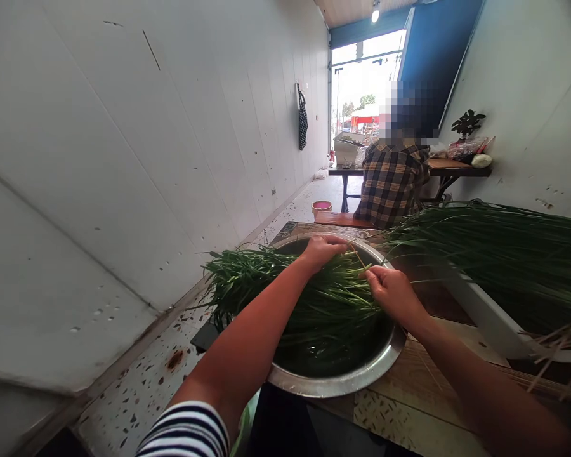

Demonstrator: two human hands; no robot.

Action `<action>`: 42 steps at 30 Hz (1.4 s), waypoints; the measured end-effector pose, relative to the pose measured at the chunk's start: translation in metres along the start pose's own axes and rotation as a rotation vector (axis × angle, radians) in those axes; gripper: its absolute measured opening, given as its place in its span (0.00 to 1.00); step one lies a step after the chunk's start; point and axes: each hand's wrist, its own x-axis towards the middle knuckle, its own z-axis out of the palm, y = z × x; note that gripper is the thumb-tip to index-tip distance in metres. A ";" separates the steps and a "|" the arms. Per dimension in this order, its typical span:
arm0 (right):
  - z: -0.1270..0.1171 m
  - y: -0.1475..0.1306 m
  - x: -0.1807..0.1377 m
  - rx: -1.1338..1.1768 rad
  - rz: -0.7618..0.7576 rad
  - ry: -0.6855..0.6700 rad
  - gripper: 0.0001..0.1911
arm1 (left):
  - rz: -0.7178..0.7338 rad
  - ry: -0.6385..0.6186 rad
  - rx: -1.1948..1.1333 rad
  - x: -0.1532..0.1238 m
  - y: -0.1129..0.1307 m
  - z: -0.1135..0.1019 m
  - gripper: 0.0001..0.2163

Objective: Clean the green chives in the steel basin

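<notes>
A bundle of long green chives (pixel 285 285) lies across a wide metal basin (pixel 342 379) on the table, its tips hanging out over the left rim. My left hand (pixel 324 249) is closed on the stalks near the basin's far rim. A little to the right, my right hand (pixel 391 289) pinches the stalks as well. A thin pale strand (pixel 358 256) runs between the two hands.
A second big pile of chives (pixel 499 254) rests on a white tray (pixel 480 314) at the right. A person in a checked shirt (pixel 393 181) sits ahead at a wooden table (pixel 450 168). The white wall (pixel 124 158) is on the left; a pink bowl (pixel 321 206) stands on the floor.
</notes>
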 end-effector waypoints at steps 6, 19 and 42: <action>0.000 -0.001 0.000 -0.007 -0.003 0.013 0.18 | -0.077 -0.050 -0.057 -0.002 0.003 -0.001 0.11; 0.000 0.001 -0.001 0.014 0.007 0.019 0.19 | -0.053 -0.092 -0.083 0.003 0.001 -0.004 0.09; 0.001 0.002 -0.001 0.028 0.009 0.011 0.19 | -0.074 -0.078 -0.169 0.004 0.000 -0.004 0.07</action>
